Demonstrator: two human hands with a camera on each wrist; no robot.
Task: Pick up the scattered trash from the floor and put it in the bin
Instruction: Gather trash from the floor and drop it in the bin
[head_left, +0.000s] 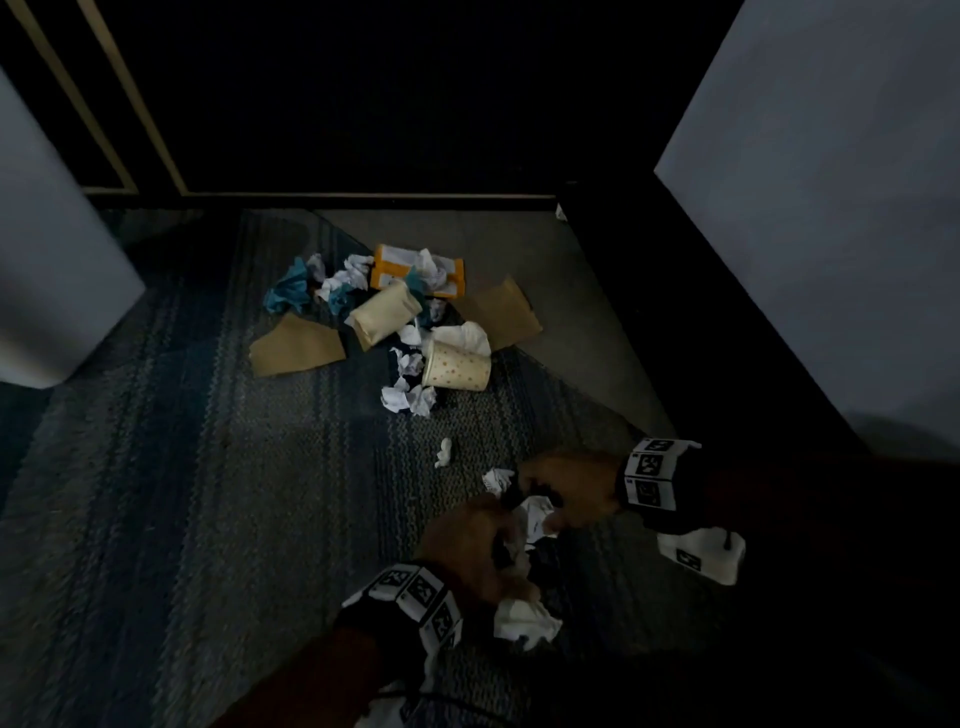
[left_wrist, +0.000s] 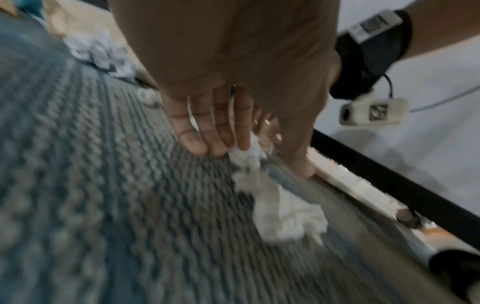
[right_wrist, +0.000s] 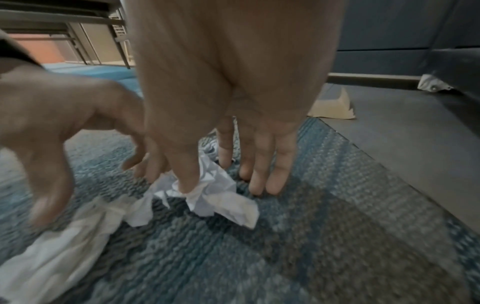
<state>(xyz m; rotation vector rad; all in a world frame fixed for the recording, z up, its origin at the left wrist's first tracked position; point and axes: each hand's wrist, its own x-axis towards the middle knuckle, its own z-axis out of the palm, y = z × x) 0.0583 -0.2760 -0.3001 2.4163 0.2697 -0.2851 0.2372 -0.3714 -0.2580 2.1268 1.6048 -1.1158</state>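
Note:
Low on the right of the head view, my right hand (head_left: 540, 499) and left hand (head_left: 506, 540) meet over a crumpled white paper (head_left: 537, 514) on the blue-grey carpet. In the right wrist view my right hand (right_wrist: 223, 185) pinches this crumpled paper (right_wrist: 221, 195), thumb sunk into it and fingers behind it down to the carpet. My left hand (left_wrist: 257, 160) reaches down with fairly straight fingers (left_wrist: 197, 144) that touch the paper's edge. A white tissue (head_left: 524, 618) lies just under that hand. The main trash pile (head_left: 405, 322) lies farther away. I can make out no bin.
The pile holds a spotted paper cup (head_left: 457, 366), a cream packet (head_left: 384, 314), an orange box (head_left: 415, 270), brown paper pieces (head_left: 298, 351), blue and white scraps. A small white scrap (head_left: 444, 452) lies alone. Pale panels (head_left: 831, 208) stand right and left, a dark wall behind.

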